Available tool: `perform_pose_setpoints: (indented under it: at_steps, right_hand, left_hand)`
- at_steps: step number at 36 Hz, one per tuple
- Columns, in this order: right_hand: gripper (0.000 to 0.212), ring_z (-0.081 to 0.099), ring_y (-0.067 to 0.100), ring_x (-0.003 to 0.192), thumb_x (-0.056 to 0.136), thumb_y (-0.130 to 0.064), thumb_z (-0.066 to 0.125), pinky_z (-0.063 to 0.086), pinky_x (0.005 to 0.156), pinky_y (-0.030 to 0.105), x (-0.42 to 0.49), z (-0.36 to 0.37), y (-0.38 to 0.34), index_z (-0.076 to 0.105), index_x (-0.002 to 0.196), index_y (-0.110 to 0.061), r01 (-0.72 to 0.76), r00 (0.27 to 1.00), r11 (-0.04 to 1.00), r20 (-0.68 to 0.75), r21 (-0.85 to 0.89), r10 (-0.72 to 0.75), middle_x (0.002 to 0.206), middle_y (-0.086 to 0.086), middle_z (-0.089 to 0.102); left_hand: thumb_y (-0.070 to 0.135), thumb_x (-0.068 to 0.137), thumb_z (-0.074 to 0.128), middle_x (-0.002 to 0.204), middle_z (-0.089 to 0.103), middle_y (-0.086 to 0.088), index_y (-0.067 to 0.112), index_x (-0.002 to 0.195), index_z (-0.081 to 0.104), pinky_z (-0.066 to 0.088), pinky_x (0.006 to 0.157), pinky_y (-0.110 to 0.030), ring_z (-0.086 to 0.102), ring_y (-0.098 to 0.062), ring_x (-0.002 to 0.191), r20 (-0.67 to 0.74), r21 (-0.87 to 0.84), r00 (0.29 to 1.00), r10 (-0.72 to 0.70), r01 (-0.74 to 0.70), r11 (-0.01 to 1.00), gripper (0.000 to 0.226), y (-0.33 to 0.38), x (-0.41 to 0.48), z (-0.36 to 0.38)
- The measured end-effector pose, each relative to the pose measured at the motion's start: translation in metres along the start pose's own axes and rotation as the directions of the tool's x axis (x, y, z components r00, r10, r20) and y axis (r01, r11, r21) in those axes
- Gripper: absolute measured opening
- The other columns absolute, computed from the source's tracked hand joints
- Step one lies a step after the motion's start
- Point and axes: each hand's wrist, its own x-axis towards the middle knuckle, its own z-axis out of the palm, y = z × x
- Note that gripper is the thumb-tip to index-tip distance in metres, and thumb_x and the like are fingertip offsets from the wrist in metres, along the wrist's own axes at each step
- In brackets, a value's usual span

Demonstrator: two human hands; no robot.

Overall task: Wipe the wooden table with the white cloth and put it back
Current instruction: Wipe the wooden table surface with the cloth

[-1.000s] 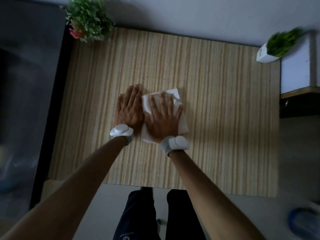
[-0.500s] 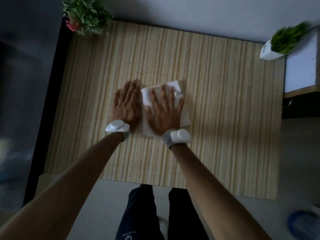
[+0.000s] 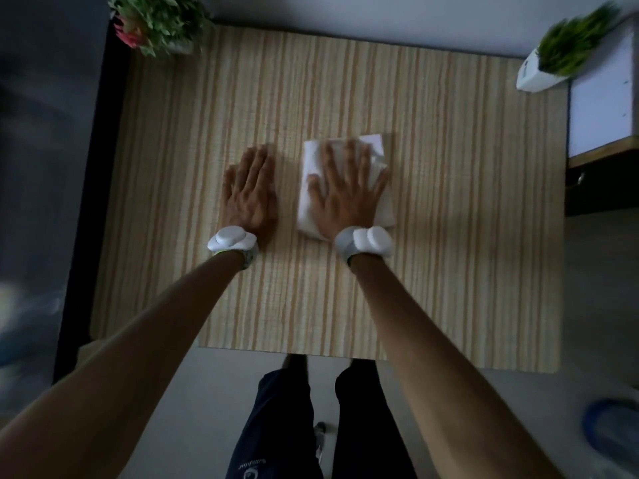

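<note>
Left plant (image 3: 160,22): stands at the far left corner of the table (image 3: 466,236), well clear of the work.

Left hand (image 3: 249,190): flat on bare wood, palm down, fingers together and extended. It holds nothing and does not touch the cloth.

Cloth (image 3: 313,188): folded white rectangle lying near the table's middle, just right of the left hand. Judged light, soft and limp, likely to slide easily on the smooth surface and to bunch if pushed from one edge. Best controlled by a broad flat palm for wiping; for the return, pinch a folded edge or corner.

Right hand (image 3: 347,193): spread open, palm pressed on the cloth, fingers splayed and blurred. No pinch; pressure only.

Right plant (image 3: 567,46): far right corner, apart from the cloth.

Change noted: half a second ago the hands lay side by side, the cloth touching the left hand. Cloth and right hand have since moved rightward, opening a gap of bare wood. The left hand has held its place.
</note>
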Motion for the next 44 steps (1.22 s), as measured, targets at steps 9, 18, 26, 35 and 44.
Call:
perform_pose_setpoints:
  at_steps: [9,18,26,35,44]
  right_hand:
    - [0.063,0.029,0.043,0.147,0.090,-0.054,0.047,0.016,0.115,0.071,-0.056,0.007,-0.017,0.038,0.147,-0.028,-0.058,0.998,0.993,0.008,0.105,0.057,0.157,0.014,0.036]
    - [0.062,-0.003,0.038,0.156,0.105,-0.050,0.017,0.001,0.119,0.068,0.003,-0.004,0.008,0.004,0.161,-0.026,-0.120,0.993,0.992,-0.002,0.037,0.120,0.170,0.012,-0.001]
    - [0.061,0.042,0.048,0.125,0.068,-0.044,0.051,0.025,0.094,0.071,-0.045,-0.006,-0.047,0.053,0.124,-0.020,0.102,0.992,0.994,0.068,0.045,-0.105,0.131,0.018,0.052]
    - [0.062,0.005,0.041,0.155,0.104,-0.049,0.020,0.007,0.117,0.070,-0.001,-0.005,0.007,0.013,0.161,-0.024,-0.130,0.990,0.991,-0.049,0.026,0.131,0.169,0.015,0.008]
    - [0.056,0.055,0.043,0.121,0.084,-0.050,0.037,0.033,0.104,0.066,-0.034,-0.005,-0.042,0.064,0.121,-0.019,0.082,0.992,0.995,0.095,0.065,-0.088,0.127,0.013,0.060]
  left_hand:
    - [0.033,0.100,0.017,0.165,0.006,0.001,0.018,0.157,0.009,-0.007,0.121,-0.037,-0.003,-0.013,0.151,0.005,0.027,1.000,-0.021,0.021,0.999,0.059,0.005,-0.001,-0.002]
    - [0.023,0.101,0.032,0.163,0.019,-0.007,0.010,0.153,0.024,0.007,0.121,-0.044,0.010,-0.022,0.151,0.028,0.063,0.999,-0.029,0.027,0.998,0.054,0.018,0.003,-0.028]
    - [0.025,0.099,0.032,0.160,0.027,-0.006,0.012,0.151,0.030,0.013,0.119,-0.046,0.018,-0.023,0.149,0.019,0.038,0.996,-0.087,0.086,0.996,0.053,0.026,-0.004,-0.032]
    - [0.024,0.101,0.031,0.162,0.022,-0.009,0.010,0.152,0.026,0.010,0.120,-0.045,0.013,-0.024,0.151,0.041,-0.002,0.994,-0.105,0.105,0.994,0.054,0.021,-0.012,-0.033]
    - [0.024,0.101,0.038,0.157,0.033,-0.005,0.014,0.148,0.037,0.025,0.115,-0.042,0.023,-0.022,0.148,0.013,0.085,0.999,-0.051,0.049,0.995,0.048,0.020,-0.014,-0.031]
